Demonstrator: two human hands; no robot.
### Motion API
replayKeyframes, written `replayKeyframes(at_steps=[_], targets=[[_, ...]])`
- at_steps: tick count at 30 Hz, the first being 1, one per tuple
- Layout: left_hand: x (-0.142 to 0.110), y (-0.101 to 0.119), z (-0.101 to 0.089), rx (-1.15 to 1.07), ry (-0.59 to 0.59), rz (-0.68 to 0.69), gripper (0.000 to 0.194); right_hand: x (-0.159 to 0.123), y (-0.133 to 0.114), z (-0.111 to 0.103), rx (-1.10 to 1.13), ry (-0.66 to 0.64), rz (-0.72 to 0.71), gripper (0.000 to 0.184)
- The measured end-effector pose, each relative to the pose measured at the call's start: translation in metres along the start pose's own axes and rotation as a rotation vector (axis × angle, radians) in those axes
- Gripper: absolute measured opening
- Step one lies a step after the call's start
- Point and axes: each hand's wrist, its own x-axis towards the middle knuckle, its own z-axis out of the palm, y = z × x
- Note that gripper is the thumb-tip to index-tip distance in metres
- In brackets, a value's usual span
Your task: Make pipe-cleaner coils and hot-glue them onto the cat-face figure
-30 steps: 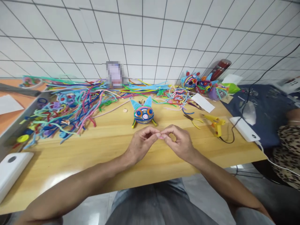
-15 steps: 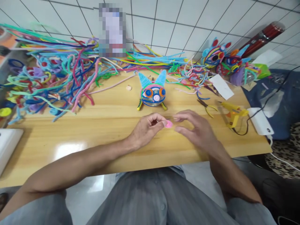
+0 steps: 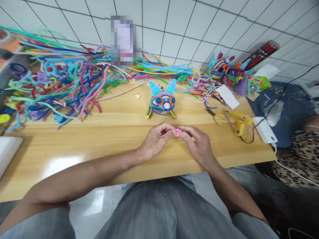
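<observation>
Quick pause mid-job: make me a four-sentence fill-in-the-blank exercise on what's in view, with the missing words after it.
1. The small disc between the left hand and the right hand is coloured ____.
2. The craft figure has two pointed ears coloured light ____.
3. The body of the glue gun is coloured ____.
4. Of the glue gun and the pliers, the one nearer the craft figure is the ____.

Missing words: pink; blue; yellow; pliers.
</observation>
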Motion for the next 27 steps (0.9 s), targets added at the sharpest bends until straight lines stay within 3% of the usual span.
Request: replayKeyframes(at_steps=[5, 10, 17, 23, 27], targets=[[0.001, -0.005, -0.002, 0.010, -0.058, 0.050, 0.029, 0.003, 0.009, 0.009, 0.018, 0.013, -0.074, 0.027], [0.006, -0.001, -0.008, 0.037, -0.129, -0.046, 0.032, 0.001, 0.015, 0.004, 0.046, -0.023, -0.169, 0.024], [0.008, 0.006, -0.008, -0.003, -0.143, -0.179, 0.045, -0.002, 0.017, 0.006, 0.069, 0.047, -0.128, 0.016], [0.007, -0.002, -0.006, 0.064, -0.123, -0.108, 0.036, -0.002, 0.019, 0.012, 0.124, 0.080, -0.092, 0.014], [0.007, -0.002, -0.006, 0.091, -0.112, -0.105, 0.034, -0.005, 0.019, 0.014, 0.180, 0.022, -0.047, 0.013]])
